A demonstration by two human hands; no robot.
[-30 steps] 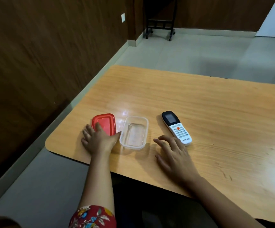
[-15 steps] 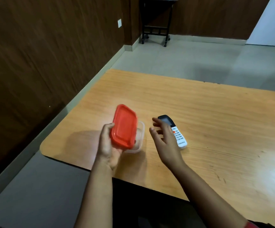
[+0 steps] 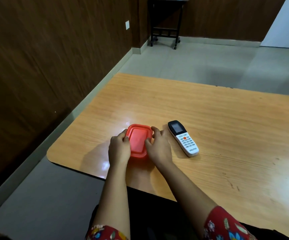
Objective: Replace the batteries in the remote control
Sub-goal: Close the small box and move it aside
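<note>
Head view: white, black-topped remote point(image 3: 183, 138) lies face up.

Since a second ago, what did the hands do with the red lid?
The left hand lifted the lid off the table and set it on the clear box. The right hand came over from beside the remote; both hands now grip the lid's edges. The remote stayed put.
</note>
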